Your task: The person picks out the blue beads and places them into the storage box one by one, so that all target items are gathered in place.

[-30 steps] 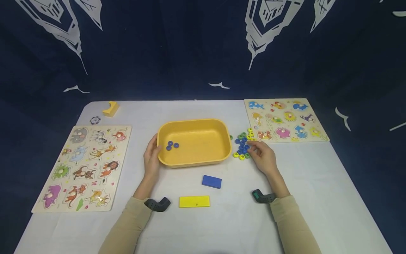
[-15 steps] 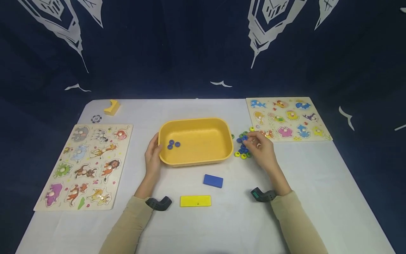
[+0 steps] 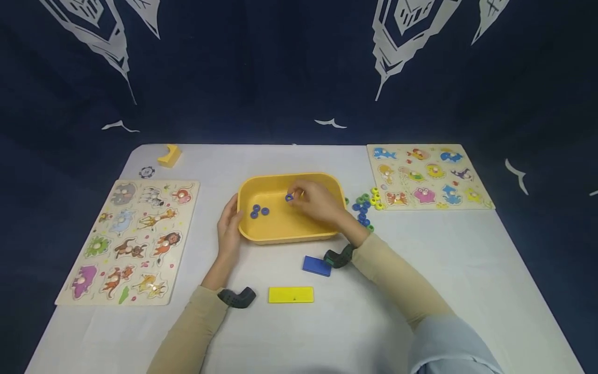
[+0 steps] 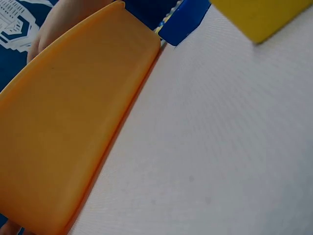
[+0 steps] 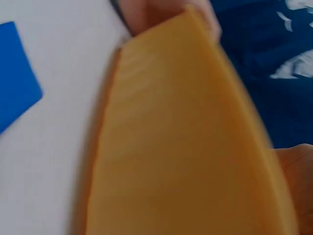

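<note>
A yellow plastic tray [image 3: 277, 224] stands in the middle of the white table; its side wall fills much of both wrist views. My left hand [image 3: 227, 228] grips the tray's left end, thumb at the rim. Over the tray's inside, my right hand [image 3: 320, 202] pinches a small blue ring bead [image 3: 289, 197] between thumb and fingertips. Three more blue beads [image 3: 264, 211] lie in the tray's left part. To the right of the tray, a loose pile of blue, green and yellow beads [image 3: 362, 216] rests on the table, partly behind my right wrist.
A blue block [image 3: 316, 266] and a yellow block [image 3: 291, 294] lie in front of the tray. Animal puzzle boards stand left [image 3: 140, 249] and back right [image 3: 420, 200]. A yellow notched block [image 3: 170, 156] and a poker chip [image 3: 147, 172] are at the back left.
My right hand has picked a blue bead from the pile and moved left with it over the tray. The left hand keeps its grip on the tray.
</note>
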`<action>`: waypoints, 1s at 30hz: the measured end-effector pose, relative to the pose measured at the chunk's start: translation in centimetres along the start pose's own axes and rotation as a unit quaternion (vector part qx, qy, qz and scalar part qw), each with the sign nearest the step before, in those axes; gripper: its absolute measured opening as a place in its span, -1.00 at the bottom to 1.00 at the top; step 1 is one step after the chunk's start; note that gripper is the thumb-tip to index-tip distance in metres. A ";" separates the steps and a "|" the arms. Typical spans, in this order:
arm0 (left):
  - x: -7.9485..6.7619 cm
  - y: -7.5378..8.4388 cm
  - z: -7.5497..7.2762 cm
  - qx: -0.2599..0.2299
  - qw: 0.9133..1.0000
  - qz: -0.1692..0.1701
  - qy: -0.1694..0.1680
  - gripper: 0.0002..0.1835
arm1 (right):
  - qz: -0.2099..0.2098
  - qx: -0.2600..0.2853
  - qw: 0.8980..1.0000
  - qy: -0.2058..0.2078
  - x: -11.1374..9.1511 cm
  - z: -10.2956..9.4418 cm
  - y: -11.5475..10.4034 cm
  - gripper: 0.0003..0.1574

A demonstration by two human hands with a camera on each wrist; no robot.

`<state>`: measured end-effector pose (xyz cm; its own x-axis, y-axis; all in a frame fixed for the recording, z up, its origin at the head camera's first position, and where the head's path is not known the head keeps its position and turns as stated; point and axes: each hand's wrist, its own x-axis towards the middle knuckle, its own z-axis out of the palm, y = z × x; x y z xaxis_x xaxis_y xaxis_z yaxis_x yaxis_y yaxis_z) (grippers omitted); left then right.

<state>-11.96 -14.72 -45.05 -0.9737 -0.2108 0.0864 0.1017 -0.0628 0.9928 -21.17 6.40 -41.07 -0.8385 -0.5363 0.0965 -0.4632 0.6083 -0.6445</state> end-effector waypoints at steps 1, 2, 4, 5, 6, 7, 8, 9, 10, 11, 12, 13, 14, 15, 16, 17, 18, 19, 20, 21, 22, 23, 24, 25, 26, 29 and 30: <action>0.0 0.0 0.1 -0.001 1.000 -0.001 0.000 -0.50 | 0.005 0.000 1.000 -0.019 0.6 0.5 -0.1 -0.82; 0.0 -0.1 0.1 -0.004 1.000 -0.002 0.000 -0.50 | 0.009 -0.002 0.999 -0.034 1.1 1.0 -0.2 -0.82; 0.0 -0.2 0.2 -0.006 1.000 -0.004 0.001 -0.50 | 0.015 -0.012 0.998 -0.058 2.0 1.8 -0.4 -0.80; 0.0 -0.2 0.3 -0.007 1.000 -0.005 0.002 -0.50 | 0.016 -0.021 0.997 -0.067 2.4 2.2 -0.4 -0.80; 0.0 -0.2 0.3 -0.008 1.000 -0.007 0.003 -0.50 | 0.019 -0.030 0.997 -0.075 2.8 2.5 -0.5 -0.79; 0.0 -0.2 0.3 -0.008 1.000 -0.008 0.002 -0.50 | 0.021 -0.041 0.996 -0.082 3.1 2.8 -0.5 -0.78; 0.0 -0.3 0.3 -0.007 1.000 -0.009 0.002 -0.50 | 0.024 -0.055 0.994 -0.087 3.4 3.2 -0.5 -0.77; 0.0 -0.2 0.3 -0.004 1.000 -0.010 0.002 -0.50 | 0.027 -0.065 0.993 -0.092 3.6 3.4 -0.5 -0.77; 0.0 -0.2 0.3 -0.004 1.000 -0.008 0.002 -0.50 | 0.029 -0.073 0.992 -0.096 3.8 3.7 -0.5 -0.77; 0.0 -0.2 0.3 -0.004 1.000 -0.008 0.003 -0.50 | 0.029 -0.075 0.992 -0.098 3.9 3.9 -0.5 -0.77; 0.0 -0.2 0.3 -0.004 1.000 -0.007 0.004 -0.50 | 0.027 -0.073 0.992 -0.100 4.1 4.1 -0.5 -0.77; 0.0 -0.1 0.3 -0.004 1.000 -0.006 0.005 -0.50 | 0.022 -0.069 0.992 -0.101 4.2 4.3 -0.5 -0.75; 0.0 -0.1 0.2 -0.003 1.000 -0.005 0.006 -0.50 | 0.015 -0.061 0.993 -0.102 4.2 4.4 -0.5 -0.74; 0.0 -0.1 0.2 -0.001 1.000 -0.004 0.007 -0.50 | 0.009 -0.053 0.993 -0.102 4.3 4.5 -0.5 -0.72; 0.0 -0.1 0.2 -0.001 1.000 -0.002 0.008 -0.50 | 0.002 -0.046 0.994 -0.100 4.3 4.5 -0.5 -0.69; 0.0 -0.1 0.1 0.000 1.000 -0.001 0.009 -0.51 | -0.003 -0.037 0.995 -0.097 4.2 4.4 -0.5 -0.67; 0.0 -0.1 0.1 0.002 1.000 -0.001 0.009 -0.51 | -0.006 -0.029 0.995 -0.092 4.1 4.3 -0.6 -0.64; 0.0 -0.1 0.1 0.003 1.000 -0.001 0.007 -0.51 | -0.008 -0.019 0.996 -0.085 4.0 4.1 -0.5 -0.62; 0.0 -0.1 0.1 0.005 1.000 -0.002 0.006 -0.51 | -0.005 -0.011 0.997 -0.076 3.8 3.8 -0.5 -0.61; -0.1 -0.2 0.1 0.004 1.000 -0.002 0.005 -0.51 | -0.003 0.001 0.998 -0.064 3.4 3.4 -0.6 -0.61; -0.1 -0.2 0.1 0.004 1.000 -0.002 0.003 -0.51 | -0.002 0.012 0.999 -0.049 3.0 3.0 -0.6 -0.61; -0.2 -0.2 0.2 0.004 1.000 -0.002 0.001 -0.51 | -0.003 0.023 0.999 -0.031 2.5 2.4 -0.5 -0.61; -0.2 -0.1 0.2 0.005 1.000 -0.003 0.000 -0.51 | -0.003 0.034 0.999 -0.014 2.0 1.9 -0.5 -0.61; -0.2 -0.1 0.2 0.006 1.000 -0.002 -0.002 -0.51 | -0.008 0.042 0.999 0.006 1.3 1.3 -0.4 -0.61; -0.2 -0.1 0.2 0.006 1.000 -0.002 -0.002 -0.51 | -0.014 0.048 0.998 0.029 0.6 0.7 -0.3 -0.61; -0.2 0.1 0.1 0.008 1.000 0.006 0.001 -0.51 | -0.040 0.054 0.993 0.100 -1.9 -1.0 0.6 -0.62; -0.2 0.2 0.1 0.008 1.000 0.007 0.002 -0.51 | -0.044 0.053 0.990 0.123 -2.8 -1.4 1.1 -0.63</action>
<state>-11.79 -14.64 -44.88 -0.9712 -0.2157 0.1008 0.1127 -0.0435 0.9927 -19.73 9.40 -40.94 -0.8472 -0.4176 0.3286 -0.5152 0.4940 -0.7004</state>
